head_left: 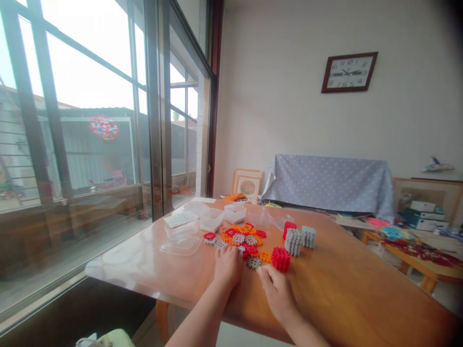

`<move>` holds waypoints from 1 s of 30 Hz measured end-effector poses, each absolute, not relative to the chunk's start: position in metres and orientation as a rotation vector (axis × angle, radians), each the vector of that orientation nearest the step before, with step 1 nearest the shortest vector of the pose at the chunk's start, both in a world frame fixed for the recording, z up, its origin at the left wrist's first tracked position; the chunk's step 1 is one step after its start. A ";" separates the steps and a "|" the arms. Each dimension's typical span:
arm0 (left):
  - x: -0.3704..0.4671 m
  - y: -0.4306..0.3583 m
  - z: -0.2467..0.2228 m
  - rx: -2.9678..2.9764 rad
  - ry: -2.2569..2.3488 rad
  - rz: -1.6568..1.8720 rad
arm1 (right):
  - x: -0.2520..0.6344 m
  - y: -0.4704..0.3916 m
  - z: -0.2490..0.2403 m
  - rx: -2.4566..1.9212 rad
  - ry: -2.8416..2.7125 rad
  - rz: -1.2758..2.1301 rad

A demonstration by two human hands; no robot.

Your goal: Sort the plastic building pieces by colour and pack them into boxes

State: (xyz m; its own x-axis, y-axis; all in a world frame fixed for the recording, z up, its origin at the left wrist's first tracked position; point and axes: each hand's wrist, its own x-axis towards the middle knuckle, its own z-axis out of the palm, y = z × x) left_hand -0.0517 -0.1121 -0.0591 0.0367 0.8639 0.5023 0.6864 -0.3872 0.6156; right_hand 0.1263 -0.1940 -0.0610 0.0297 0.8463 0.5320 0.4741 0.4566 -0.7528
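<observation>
A loose heap of snowflake-like plastic building pieces point(238, 238) in red, orange and grey lies on the wooden table. My left hand point(228, 267) rests at the near edge of this heap, fingers curled and bunched; a bit of grey shows beside its fingertips, and what they grip is hidden. My right hand point(278, 291) has thumb and fingers pressed together close to a grey piece point(253, 262); anything in the pinch is too small to make out. Just beyond it stands a red stack of pieces point(280, 259), with an orange piece point(265, 256) to its left.
Grey stacks point(292, 242) point(308, 237) and another red stack point(289, 227) stand right of the heap. Clear plastic boxes point(211, 219) point(235, 212) and a transparent lid point(181, 245) lie to its left and behind. The table point(343, 279) edge runs close in front of me.
</observation>
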 end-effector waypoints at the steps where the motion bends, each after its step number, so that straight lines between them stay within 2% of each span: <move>1: -0.053 -0.110 -0.060 2.064 1.577 1.316 | 0.121 -0.193 -0.065 -1.168 -1.617 0.434; 11: -0.056 -0.105 -0.063 1.610 1.239 1.611 | 0.118 -0.181 -0.073 -1.264 -1.616 0.399; 22: -0.005 -0.148 -0.060 1.245 0.781 1.439 | 0.119 -0.166 -0.075 -1.245 -1.432 0.528; 30: -0.012 -0.148 -0.056 1.412 0.860 1.374 | 0.120 -0.160 -0.080 -1.167 -1.314 0.570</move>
State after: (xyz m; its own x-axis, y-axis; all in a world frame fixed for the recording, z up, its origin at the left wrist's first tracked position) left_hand -0.0123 -0.1482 -0.0563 0.1207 0.9415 0.3147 -0.1288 -0.2995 0.9454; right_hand 0.1203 -0.1602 -0.0804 0.2351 0.8686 0.4363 0.2753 0.3709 -0.8869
